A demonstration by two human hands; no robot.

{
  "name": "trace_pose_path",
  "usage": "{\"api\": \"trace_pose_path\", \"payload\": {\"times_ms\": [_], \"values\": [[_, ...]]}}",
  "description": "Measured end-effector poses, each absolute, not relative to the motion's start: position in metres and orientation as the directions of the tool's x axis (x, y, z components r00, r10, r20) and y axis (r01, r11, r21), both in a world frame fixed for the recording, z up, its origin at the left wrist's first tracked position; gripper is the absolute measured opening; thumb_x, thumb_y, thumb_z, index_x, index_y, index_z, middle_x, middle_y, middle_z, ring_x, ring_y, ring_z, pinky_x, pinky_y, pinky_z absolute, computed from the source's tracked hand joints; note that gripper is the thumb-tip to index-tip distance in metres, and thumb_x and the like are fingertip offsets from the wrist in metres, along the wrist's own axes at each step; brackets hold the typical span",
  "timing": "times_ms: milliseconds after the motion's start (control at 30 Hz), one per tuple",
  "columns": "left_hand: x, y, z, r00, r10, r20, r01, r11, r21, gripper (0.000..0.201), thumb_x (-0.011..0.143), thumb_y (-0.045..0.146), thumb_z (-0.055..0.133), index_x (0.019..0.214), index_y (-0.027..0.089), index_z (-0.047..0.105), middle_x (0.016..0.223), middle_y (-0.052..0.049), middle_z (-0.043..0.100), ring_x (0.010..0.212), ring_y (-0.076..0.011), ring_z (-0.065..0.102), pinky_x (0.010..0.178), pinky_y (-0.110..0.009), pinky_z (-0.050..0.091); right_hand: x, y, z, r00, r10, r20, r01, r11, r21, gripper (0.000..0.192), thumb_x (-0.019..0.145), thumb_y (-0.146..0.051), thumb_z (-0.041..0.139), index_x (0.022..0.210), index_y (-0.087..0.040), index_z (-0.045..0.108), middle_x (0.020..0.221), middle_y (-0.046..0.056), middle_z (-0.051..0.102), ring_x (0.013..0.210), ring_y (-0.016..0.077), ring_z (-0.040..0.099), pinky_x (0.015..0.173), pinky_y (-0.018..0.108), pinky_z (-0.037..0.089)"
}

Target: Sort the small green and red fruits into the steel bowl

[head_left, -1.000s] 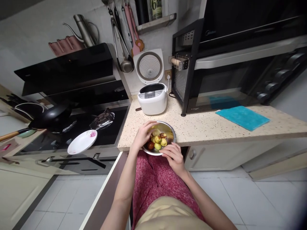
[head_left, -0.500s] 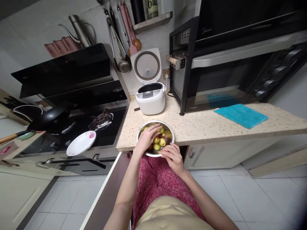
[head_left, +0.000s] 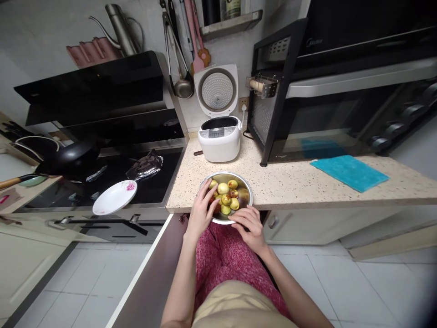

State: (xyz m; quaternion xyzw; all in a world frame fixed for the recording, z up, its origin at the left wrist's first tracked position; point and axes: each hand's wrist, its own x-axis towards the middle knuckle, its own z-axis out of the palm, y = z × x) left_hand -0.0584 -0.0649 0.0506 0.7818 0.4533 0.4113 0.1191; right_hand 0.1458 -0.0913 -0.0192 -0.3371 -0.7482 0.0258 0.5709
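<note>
Steel: a round shiny metal bowl point(head_left: 247, 191) sits at the near edge of the speckled beige stone counter point(head_left: 290, 180), its near rim overhanging a little. Inside: small round yellow-green and reddish-brown fruits point(head_left: 223, 188), about eight showing, some hidden under the hand. The left hand point(head_left: 202, 210) reaches in over the left rim, fingers point(head_left: 209, 193) spread and curled onto the fruit pile; can't tell whether one is actually pinched. The right hand point(head_left: 250, 224) rests on the near rim, fingers bent over the edge, steadying, not clenched.

Risks, as a judgement: the bowl is right at the counter lip, so a pull toward the body or a downward press on the near rim could tip it and spill fruit to the white tiled floor point(head_left: 341, 282). Round fruits roll, so a loose grip could drop one.

Counts: one bowl; one white rice cooker point(head_left: 220, 143), lid up, far on the counter; one teal cloth point(head_left: 350, 172), far right; one black oven point(head_left: 341, 91) behind it; one white floral plate point(head_left: 115, 197) on the black stovetop point(head_left: 119, 182), left; one black wok point(head_left: 70, 159), far left.
</note>
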Motion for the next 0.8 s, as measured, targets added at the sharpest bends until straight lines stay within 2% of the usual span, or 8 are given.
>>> {"api": "trace_pose_path", "payload": {"times_ms": [167, 467, 633, 800], "values": [[-0.056, -0.067, 0.043, 0.208, 0.827, 0.522, 0.631, -0.521, 0.575, 0.05, 0.108, 0.034, 0.045, 0.158, 0.036, 0.042, 0.17, -0.004, 0.034, 0.159, -0.0269, 0.03, 0.131, -0.054, 0.028, 0.146, -0.09, -0.022, -0.152, 0.511, 0.846, 0.507, 0.775, -0.377, 0.014, 0.101, -0.03, 0.066, 0.11, -0.03, 0.076, 0.095, 0.0, 0.079, 0.091, 0.019, 0.069, 0.103, 0.044, 0.043], [-0.054, -0.056, 0.042, 0.116, 0.861, 0.496, 0.599, -0.459, 0.656, 0.045, 0.108, 0.038, 0.042, 0.151, 0.033, 0.053, 0.168, -0.006, 0.037, 0.156, -0.0282, 0.036, 0.129, -0.056, 0.03, 0.148, -0.073, -0.008, -0.135, 0.537, 0.833, 0.483, 0.77, -0.418, 0.015, 0.1, -0.029, 0.064, 0.1, -0.03, 0.079, 0.089, 0.0, 0.077, 0.089, 0.0209, 0.066, 0.103, 0.046, 0.044], [-0.059, -0.05, 0.034, 0.062, 0.899, 0.433, 0.564, -0.39, 0.728, 0.052, 0.107, 0.044, 0.044, 0.158, 0.032, 0.042, 0.172, -0.007, 0.03, 0.16, -0.0286, 0.028, 0.131, -0.055, 0.025, 0.151, -0.051, 0.011, -0.261, 0.485, 0.835, 0.43, 0.833, -0.349, 0.014, 0.099, -0.027, 0.066, 0.102, -0.031, 0.079, 0.088, 0.0, 0.076, 0.089, 0.0206, 0.066, 0.105, 0.048, 0.046], [-0.065, -0.043, 0.026, 0.024, 0.905, 0.424, 0.499, -0.378, 0.78, 0.063, 0.108, 0.05, 0.04, 0.166, 0.033, 0.022, 0.176, -0.007, 0.017, 0.163, -0.0259, 0.016, 0.133, -0.052, 0.018, 0.152, -0.023, 0.029, -0.399, 0.447, 0.8, 0.383, 0.874, -0.298, 0.014, 0.098, -0.027, 0.067, 0.104, -0.031, 0.079, 0.093, 0.002, 0.076, 0.098, 0.0217, 0.067, 0.11, 0.051, 0.046]]}}
